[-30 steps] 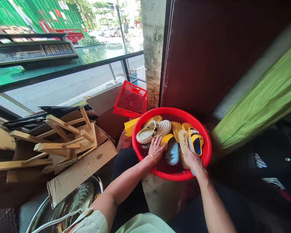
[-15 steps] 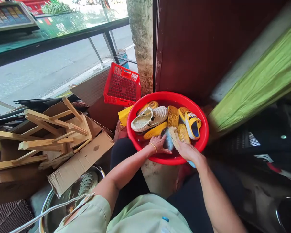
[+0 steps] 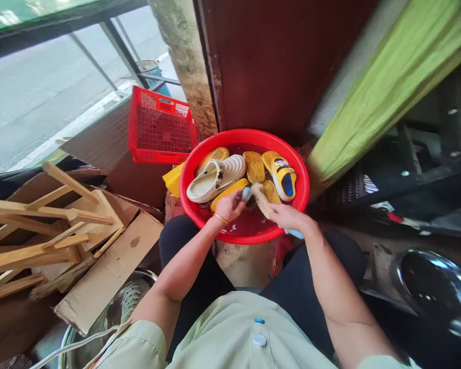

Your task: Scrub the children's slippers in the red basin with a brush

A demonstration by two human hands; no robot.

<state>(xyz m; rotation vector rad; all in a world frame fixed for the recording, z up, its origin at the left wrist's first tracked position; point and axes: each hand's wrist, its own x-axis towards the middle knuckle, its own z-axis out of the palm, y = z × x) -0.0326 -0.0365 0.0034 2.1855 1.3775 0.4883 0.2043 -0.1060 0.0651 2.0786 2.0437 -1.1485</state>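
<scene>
Over the red basin (image 3: 187, 215), my left hand (image 3: 229, 206) is closed around a small light-blue and grey shoe (image 3: 247, 194), mostly hidden by my fingers. My right hand (image 3: 292, 217) grips a scrubbing brush (image 3: 262, 200) with pale bristles and a light-blue handle. Its bristle end is close against the shoe; contact is hard to tell. In the basin's water lie a cream clog (image 3: 215, 179), a yellow clog (image 3: 230, 192), a yellow shoe with a blue inside (image 3: 279, 171), and several yellow soles (image 3: 254, 166) turned up.
A red plastic crate (image 3: 163, 125) stands beyond the basin on the left. Wooden stool legs (image 3: 49, 220) and cardboard (image 3: 111, 271) crowd the left side. A metal bowl (image 3: 67, 343) holds a grey clog (image 3: 132, 300). A green curtain (image 3: 361, 97) hangs at right.
My left hand has lifted the light-blue shoe and now grips it, where its fingers were spread over it before. The brush stays beside it in my right hand. The view has shifted right.
</scene>
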